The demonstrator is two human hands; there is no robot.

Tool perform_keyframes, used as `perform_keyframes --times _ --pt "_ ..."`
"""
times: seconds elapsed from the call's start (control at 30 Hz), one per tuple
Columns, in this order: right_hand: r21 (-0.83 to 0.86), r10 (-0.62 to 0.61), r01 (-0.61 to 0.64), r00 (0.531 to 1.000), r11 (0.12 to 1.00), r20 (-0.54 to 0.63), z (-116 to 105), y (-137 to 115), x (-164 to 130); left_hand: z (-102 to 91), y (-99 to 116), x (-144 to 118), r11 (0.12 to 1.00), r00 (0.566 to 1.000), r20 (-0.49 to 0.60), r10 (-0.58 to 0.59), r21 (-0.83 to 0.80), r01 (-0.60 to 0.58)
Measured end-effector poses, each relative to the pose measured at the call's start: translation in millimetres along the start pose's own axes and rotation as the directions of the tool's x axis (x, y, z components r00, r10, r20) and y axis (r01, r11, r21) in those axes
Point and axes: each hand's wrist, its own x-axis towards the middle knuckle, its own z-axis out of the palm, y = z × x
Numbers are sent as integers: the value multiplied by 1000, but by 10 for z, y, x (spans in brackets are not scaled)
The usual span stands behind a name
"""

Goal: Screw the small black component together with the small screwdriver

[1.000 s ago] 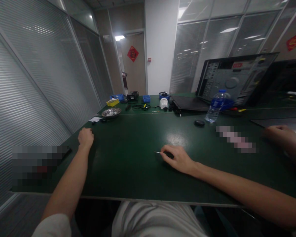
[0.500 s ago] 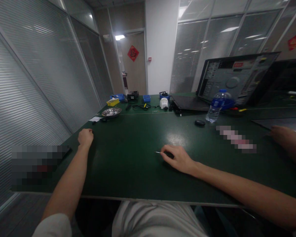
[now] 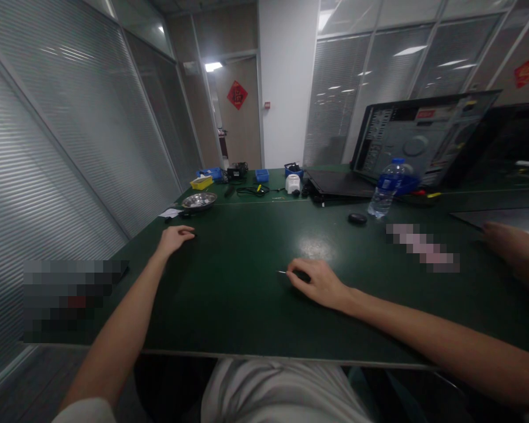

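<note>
My right hand (image 3: 317, 281) rests on the green table (image 3: 233, 294) with thumb and forefinger pinched together. A thin, pale, pointed rod (image 3: 282, 272) sticks out to the left from that pinch; the rest of it is hidden in the fingers. Over the left part of the table is my left hand (image 3: 175, 239), fingers bent towards the thumb and pointing right. Whatever its fingertips may hold is too small and dark to make out. Beyond it stands a round metal dish (image 3: 199, 201) with small bits inside, beside a white paper (image 3: 170, 212).
A water bottle (image 3: 385, 191) and a black mouse (image 3: 357, 219) stand to the right, before an opened computer case (image 3: 418, 141). At the far end are a yellow tray (image 3: 201, 183), a blue box (image 3: 261, 175) and cables. Another person's hand (image 3: 506, 235) lies at the right edge.
My left hand has moved to the right across the table, its fingers now turned to the right. My right hand and its rod have stayed in place.
</note>
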Motion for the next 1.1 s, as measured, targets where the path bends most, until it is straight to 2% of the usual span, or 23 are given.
perform_keyframes --times 0.07,0.1,0.17,0.23,0.3,0.33,0.37,0.43,0.5,0.67,0.93,1.1 --pt "-16 5 -4 1000 1000 14 2 6 5 152 316 -90 987 977 161 138 -104 -122" --pt "-28 11 -10 1000 1000 25 2 9 8 245 494 -168 966 942 246 229 -180 -188" --pt "-56 28 -25 998 998 49 0 14 15 444 873 -387 903 846 355 398 -314 -293" --pt "-80 47 -41 996 996 71 1 19 22 636 1241 -659 817 723 409 557 -429 -386" --pt "-96 62 -54 994 994 90 4 25 27 791 1543 -929 733 606 432 668 -524 -434" --pt "-100 68 -59 993 993 96 6 28 29 850 1657 -1044 699 559 434 706 -553 -454" --pt "-102 72 -61 992 993 100 8 31 29 895 1744 -1140 671 535 419 734 -568 -476" --pt "-101 75 -64 992 993 104 14 37 28 948 1838 -1268 637 519 382 765 -573 -516" --pt "-100 76 -66 992 993 103 21 43 26 964 1856 -1321 624 526 352 774 -566 -539" --pt "-111 80 -70 993 991 85 33 49 26 944 1824 -1314 619 527 339 780 -546 -564" --pt "-126 97 -83 990 988 107 5 19 29 853 1804 -1278 600 483 362 798 -561 -571" --pt "-136 63 -46 991 990 121 25 33 34 926 1809 -1308 551 465 309 829 -588 -592"
